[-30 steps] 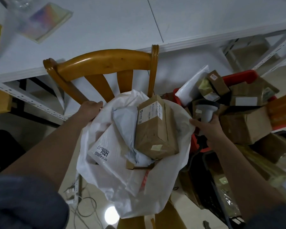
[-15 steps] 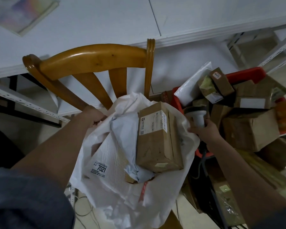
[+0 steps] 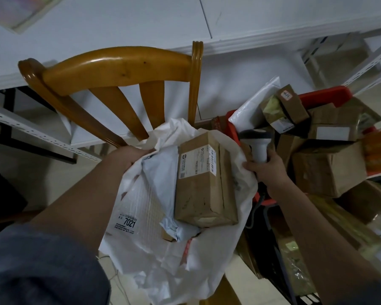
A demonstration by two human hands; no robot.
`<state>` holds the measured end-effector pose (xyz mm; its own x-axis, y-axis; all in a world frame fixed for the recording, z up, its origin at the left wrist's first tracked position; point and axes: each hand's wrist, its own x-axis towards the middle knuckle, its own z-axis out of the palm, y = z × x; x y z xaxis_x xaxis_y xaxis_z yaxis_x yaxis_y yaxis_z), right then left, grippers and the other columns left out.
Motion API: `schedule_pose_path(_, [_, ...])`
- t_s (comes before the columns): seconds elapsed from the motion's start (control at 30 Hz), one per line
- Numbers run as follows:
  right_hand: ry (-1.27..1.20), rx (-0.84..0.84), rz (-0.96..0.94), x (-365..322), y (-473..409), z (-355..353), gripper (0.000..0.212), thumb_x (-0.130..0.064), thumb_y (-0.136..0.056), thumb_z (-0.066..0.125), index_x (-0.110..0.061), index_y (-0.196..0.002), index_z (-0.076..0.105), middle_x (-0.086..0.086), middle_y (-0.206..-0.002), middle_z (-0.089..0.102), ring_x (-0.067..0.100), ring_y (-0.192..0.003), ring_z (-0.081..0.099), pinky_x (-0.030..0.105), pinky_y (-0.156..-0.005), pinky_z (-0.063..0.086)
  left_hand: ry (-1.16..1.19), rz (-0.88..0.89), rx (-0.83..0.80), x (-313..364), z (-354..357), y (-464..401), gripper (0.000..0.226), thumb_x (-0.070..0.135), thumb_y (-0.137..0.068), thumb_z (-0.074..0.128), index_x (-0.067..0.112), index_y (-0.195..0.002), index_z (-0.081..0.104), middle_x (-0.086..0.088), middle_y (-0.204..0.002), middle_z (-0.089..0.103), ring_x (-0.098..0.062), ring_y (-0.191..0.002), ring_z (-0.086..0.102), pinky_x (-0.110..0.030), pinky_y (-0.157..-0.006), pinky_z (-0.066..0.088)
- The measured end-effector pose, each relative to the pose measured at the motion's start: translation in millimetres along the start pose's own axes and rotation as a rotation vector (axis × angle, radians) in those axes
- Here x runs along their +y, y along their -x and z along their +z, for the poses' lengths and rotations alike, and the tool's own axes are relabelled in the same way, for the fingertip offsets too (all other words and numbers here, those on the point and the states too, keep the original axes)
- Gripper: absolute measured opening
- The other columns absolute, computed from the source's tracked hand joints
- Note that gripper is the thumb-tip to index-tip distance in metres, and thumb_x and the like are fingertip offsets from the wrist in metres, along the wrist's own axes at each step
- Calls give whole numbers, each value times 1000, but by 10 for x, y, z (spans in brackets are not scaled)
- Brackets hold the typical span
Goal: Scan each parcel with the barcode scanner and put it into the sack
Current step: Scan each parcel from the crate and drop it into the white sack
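Between both hands point(image 3: 128, 156), sacked parcel point(image 3: 205, 183)

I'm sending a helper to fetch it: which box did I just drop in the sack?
Find the wooden chair; the white sack sits open below its back. The brown box lies on top of the white mailers, the only cardboard parcel inside, with a white shipping label at its far end.

Lifted a little higher and pulled wider at the mouth of the white sack point(image 3: 209, 256) by left hand point(image 3: 128, 155) and right hand point(image 3: 267, 167), brown box point(image 3: 204, 183) now riding closer to the wooden chair point(image 3: 119, 69) back.
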<state>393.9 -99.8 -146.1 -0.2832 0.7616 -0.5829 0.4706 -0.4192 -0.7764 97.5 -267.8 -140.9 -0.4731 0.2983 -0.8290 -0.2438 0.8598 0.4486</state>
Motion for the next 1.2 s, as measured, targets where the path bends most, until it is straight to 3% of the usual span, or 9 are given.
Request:
schedule_pose_path(0.07, [8, 1, -11, 15, 8, 10, 53, -4, -79, 79, -13, -124, 53, 7, -113, 63, 23, -100, 64, 40, -82, 56, -30, -10, -13, 8, 26, 13, 24, 22, -91, 66, 3, -105, 63, -9, -78, 63, -19, -62, 56, -22, -40, 49])
schedule_pose_path(0.13, [17, 0, -25, 31, 28, 15, 52, -3, -78, 79, -14, -123, 53, 5, -110, 64, 22, -98, 65, 38, -80, 56, -98, 25, 49, -26, 15, -14, 20, 20, -90, 68, 1, -96, 65, -16, -86, 67, -23, -70, 56, -28, -61, 49])
schedule_pose_path(0.33, [15, 9, -31, 81, 103, -2, 44, -3, -78, 79, -25, -107, 54, 2, -100, 64, 19, -91, 65, 36, -75, 56, -99, -110, 29, -101, -108, 2, 40, 29, -71, 86, 4, -96, 67, -14, -90, 62, -19, -79, 52, -28, -69, 46])
schedule_pose_path(0.47, [-22, 39, -3, 59, 159, -15, 49, -5, -78, 79, -14, -121, 57, 7, -108, 66, 25, -98, 66, 43, -81, 57, -17, -57, 72, -206, -123, 22, 44, 22, -74, 84, 1, -107, 66, -18, -99, 66, -25, -89, 59, -39, -91, 54])
schedule_pose_path(0.67, [-51, 87, -26, -31, 279, 136, 57, -6, -79, 79, -10, -130, 52, 11, -117, 63, 29, -106, 64, 47, -88, 56, 50, 48, 255, -221, -368, 175, 25, 11, -81, 74, 1, -103, 68, -12, -83, 60, -19, -67, 53, -28, -57, 42])
schedule_pose_path(0.8, [-29, 96, -42, -111, 383, 256, 54, -5, -80, 78, -8, -127, 52, 11, -117, 62, 32, -111, 62, 52, -95, 53, 242, 178, 276, -279, -600, 296, 14, -5, -80, 69, -7, -91, 62, -20, -91, 60, -31, -82, 55, -34, -76, 47])
schedule_pose_path(0.9, [-20, 97, -54, -159, 432, 297, 52, -5, -80, 78, -6, -125, 53, 12, -115, 62, 33, -110, 62, 53, -95, 53, 341, 304, 312, -344, -683, 330, 16, -9, -79, 72, 5, -77, 64, -2, -63, 66, -12, -56, 61, -17, -59, 50])
schedule_pose_path(1.03, [-25, 122, -55, -177, 475, 322, 50, -4, -81, 76, -9, -124, 51, 11, -113, 61, 32, -107, 62, 49, -91, 54, 398, 387, 344, -454, -708, 275, 19, -8, -77, 75, -5, -95, 70, -1, -73, 67, -8, -56, 62, -17, -63, 51])
schedule_pose_path(1.2, [-78, 184, -20, -166, 520, 355, 53, -2, -81, 75, -6, -128, 52, 12, -116, 62, 24, -96, 62, 38, -79, 53, 266, 603, 360, -517, -660, 319, 28, -10, -76, 74, -11, -104, 68, 1, -84, 62, -11, -78, 59, -25, -78, 49])
